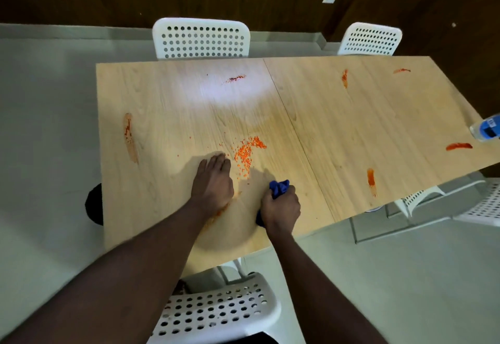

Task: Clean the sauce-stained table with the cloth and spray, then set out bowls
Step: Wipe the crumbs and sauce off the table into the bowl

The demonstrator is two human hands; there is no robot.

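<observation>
Your left grip (pixel 212 181) lies flat on the light wooden table (pixel 338 127), palm down. Fingers are straight and close together, pointing away from you, and it holds nothing.

Your right grip (pixel 281 208) is fisted around the crumpled blue cloth (pixel 280 187). Cloth sticks out past the knuckles on the far side and below the heel of the hand on the near side. The bundle touches the table close to the near edge. Both grips are near each other, left of the table's centre seam.

A scatter of small orange crumbs (pixel 247 154) sits just beyond the two grips, its near end just right of your left fingertips. A thin orange smear (pixel 220 210) runs beside your left wrist, partly under the forearm.

Red-orange sauce marks elsewhere on the table:
- long left-edge streak (pixel 130 138)
- short far streak (pixel 235 78), in the light glare
- far-right streak (pixel 344 77), with a small corner streak (pixel 401 70) further right
- right-edge streak (pixel 459 146)
- near-right streak (pixel 371 178)

All are well apart from the cloth.

A clear bottle with a blue label (pixel 487 130) sits at the table's right edge, cropped by the frame. You cannot tell its top from here.

White perforated plastic chairs: far-left chair (pixel 200 38), far-right chair (pixel 370 39), near chair (pixel 216 308) below your arms, right-side chair (pixel 481 203).
</observation>
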